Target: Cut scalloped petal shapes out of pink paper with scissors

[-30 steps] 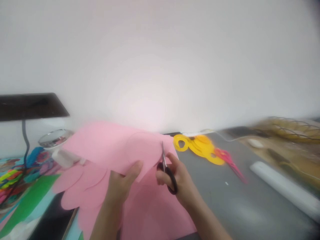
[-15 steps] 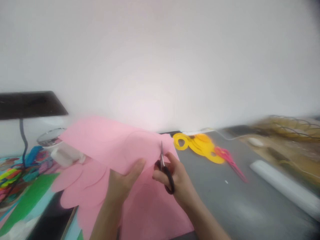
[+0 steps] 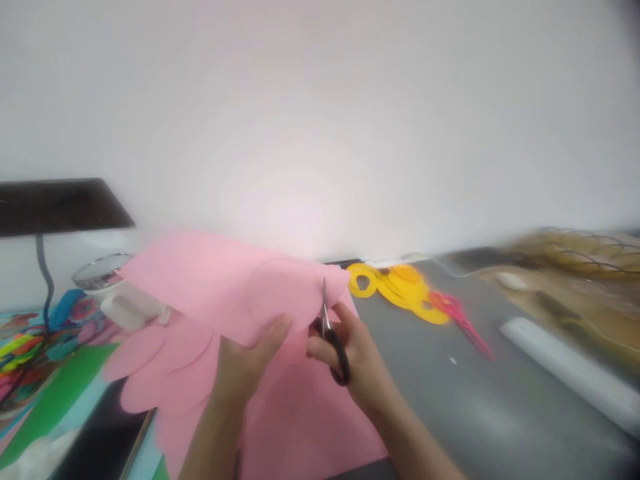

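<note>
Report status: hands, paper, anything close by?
Left hand holds pink paper. Right hand works scissors into its edge. Yellow rings lie apart.

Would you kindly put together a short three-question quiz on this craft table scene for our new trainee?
1. True or false: the right hand holds black-handled scissors at the edge of the pink sheet.
2. Which hand grips the pink sheet from below, thumb on top?
3. What lies right beside the yellow paper rings on the grey tabletop? A) a green sheet B) pink-handled scissors C) a lamp

Key
1. True.
2. The left hand.
3. B; the green sheet lies far to the left.
</note>
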Demonstrator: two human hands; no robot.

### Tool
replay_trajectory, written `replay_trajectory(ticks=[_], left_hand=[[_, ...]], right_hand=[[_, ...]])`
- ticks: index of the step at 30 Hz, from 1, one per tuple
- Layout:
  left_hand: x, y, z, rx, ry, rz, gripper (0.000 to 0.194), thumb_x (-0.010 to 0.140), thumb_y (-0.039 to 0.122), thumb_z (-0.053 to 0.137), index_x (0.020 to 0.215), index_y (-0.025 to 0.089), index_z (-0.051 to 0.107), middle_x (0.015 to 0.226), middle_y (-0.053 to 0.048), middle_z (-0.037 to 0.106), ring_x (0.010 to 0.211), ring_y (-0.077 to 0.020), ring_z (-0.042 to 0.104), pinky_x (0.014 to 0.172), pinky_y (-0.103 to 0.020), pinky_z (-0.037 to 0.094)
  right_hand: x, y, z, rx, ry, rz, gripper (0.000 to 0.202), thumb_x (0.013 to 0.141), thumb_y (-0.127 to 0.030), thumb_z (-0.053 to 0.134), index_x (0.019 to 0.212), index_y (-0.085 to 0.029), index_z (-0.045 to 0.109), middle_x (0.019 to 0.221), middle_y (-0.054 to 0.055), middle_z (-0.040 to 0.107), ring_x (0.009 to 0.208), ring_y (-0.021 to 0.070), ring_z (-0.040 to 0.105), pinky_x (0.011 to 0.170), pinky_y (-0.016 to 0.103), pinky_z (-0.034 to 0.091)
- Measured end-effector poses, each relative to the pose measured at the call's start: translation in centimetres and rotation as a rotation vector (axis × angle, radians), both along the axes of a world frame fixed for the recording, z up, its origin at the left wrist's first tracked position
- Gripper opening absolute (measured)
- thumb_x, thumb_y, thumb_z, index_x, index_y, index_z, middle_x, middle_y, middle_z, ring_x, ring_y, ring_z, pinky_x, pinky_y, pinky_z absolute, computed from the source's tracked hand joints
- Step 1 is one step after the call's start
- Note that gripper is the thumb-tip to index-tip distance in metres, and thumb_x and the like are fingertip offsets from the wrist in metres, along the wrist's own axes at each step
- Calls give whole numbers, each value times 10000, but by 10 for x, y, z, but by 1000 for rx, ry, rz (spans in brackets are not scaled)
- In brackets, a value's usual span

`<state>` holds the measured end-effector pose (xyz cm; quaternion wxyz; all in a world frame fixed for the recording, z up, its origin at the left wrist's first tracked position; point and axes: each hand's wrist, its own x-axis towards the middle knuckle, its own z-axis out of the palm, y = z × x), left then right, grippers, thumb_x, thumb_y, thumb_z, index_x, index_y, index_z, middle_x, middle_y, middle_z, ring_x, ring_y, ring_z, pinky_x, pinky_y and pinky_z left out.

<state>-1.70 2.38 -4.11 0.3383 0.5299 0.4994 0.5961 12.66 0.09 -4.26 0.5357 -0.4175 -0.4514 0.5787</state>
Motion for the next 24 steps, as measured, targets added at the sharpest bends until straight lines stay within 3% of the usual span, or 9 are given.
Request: replay_trajectory(ticks=[7, 24], left_hand=[[2, -3, 3, -29, -21, 2, 493, 657, 374, 750, 1088, 155, 654, 948, -100, 711, 976, -296, 655, 911, -470, 517], [-1, -1, 5, -17, -65, -31, 511, 665, 368, 746, 1116, 153, 639, 963, -103, 706, 969, -298, 651, 887, -460, 528]], right_hand=[[-1, -1, 2, -56, -99, -57, 293, 665, -186, 663, 832, -209, 424, 583, -68, 491, 535, 87, 357, 479, 213, 282], [-1, -1, -1, -52, -125, -49, 297, 661, -233, 660, 888, -199, 472, 537, -61, 536, 517, 114, 447, 481, 232, 351]])
